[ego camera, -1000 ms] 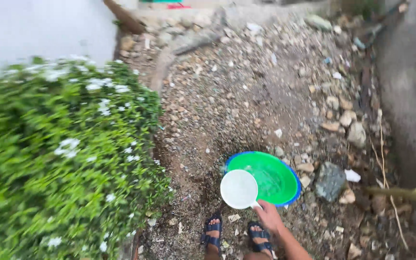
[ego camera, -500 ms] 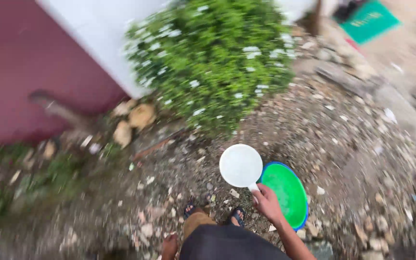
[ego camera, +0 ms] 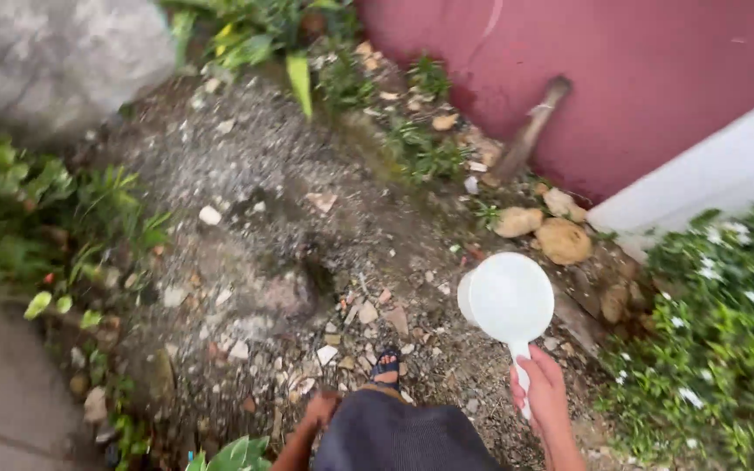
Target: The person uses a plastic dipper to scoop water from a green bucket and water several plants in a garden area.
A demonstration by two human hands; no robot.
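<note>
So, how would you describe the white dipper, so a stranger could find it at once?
Start at the dark red wall and go down past two tan stones. The white dipper hangs there over gravel, held by the right hand. It is the only smooth, round plastic thing.

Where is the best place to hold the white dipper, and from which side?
Hold the white dipper by its straight handle, from the near end below the bowl, as the right hand does. The handle points toward the person and the round bowl stays level.
</note>
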